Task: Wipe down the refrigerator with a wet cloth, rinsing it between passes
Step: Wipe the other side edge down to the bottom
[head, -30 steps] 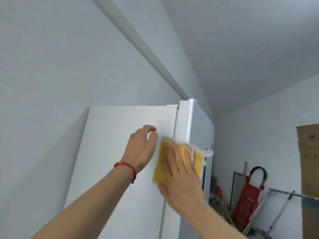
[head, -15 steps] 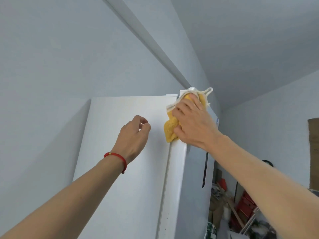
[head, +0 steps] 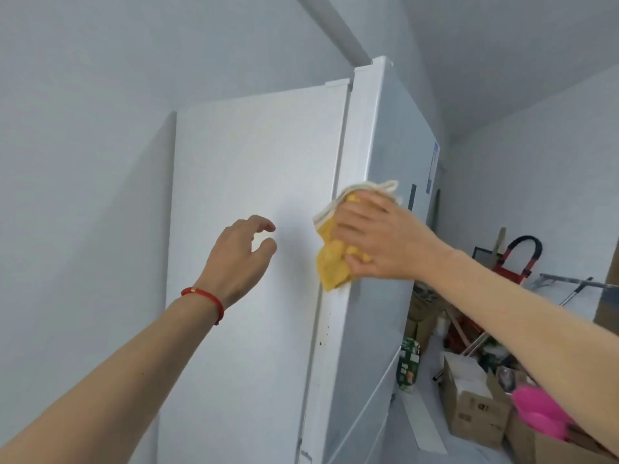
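Head view: looking up along a tall white refrigerator standing against a grey wall.
Left hand: the left hand is raised close to the side panel with fingers loosely curled and a gap between thumb and forefinger; it holds nothing, and whether it touches the panel cannot be told.
Wrist: a red bracelet sits on that arm.
Cloth: the yellow cloth, white-edged, is bunched on the front corner edge of the refrigerator, roughly halfway up the visible height.
Right hand: the right hand lies over the cloth, fingers spread fairly flat, pressing it against the corner.
Handling: the cloth looks soft, light and limp, probably damp; it should fold around the edge easily and slide if pressed with the whole palm. Best held bunched under the fingers, loose corners tucked in.
Spots: small dark specks show on the door edge below the cloth, likely the next stretch to wipe.
Far right: cardboard boxes, a red step ladder and a pink object crowd the floor beyond.
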